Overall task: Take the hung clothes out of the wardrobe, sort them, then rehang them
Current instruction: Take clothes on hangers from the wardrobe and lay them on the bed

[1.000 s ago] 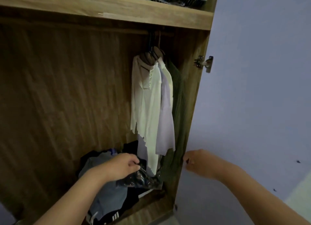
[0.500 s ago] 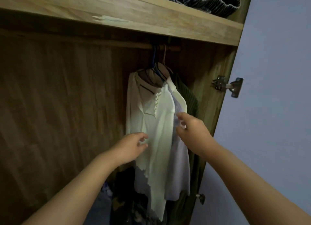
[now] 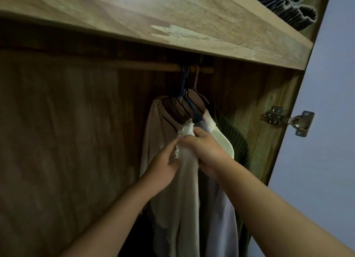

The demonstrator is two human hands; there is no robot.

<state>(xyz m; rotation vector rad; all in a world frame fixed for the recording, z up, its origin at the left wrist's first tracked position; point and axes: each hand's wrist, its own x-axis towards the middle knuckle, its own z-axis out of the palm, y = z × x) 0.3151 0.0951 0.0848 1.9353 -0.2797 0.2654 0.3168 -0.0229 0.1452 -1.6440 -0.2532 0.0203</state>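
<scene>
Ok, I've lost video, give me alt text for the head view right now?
Both hands, left hand and right hand, grip the frilled front edge of a cream blouse hanging on the wardrobe rail. Beside it to the right hang a pale lilac garment and a green ribbed garment; the hangers remain hooked on the rail.

Both forearms bare; hands (image 3: 194, 153) ungloved

Cream blouse (image 3: 184, 189) (green garment (image 3: 238, 141) behind)
</scene>
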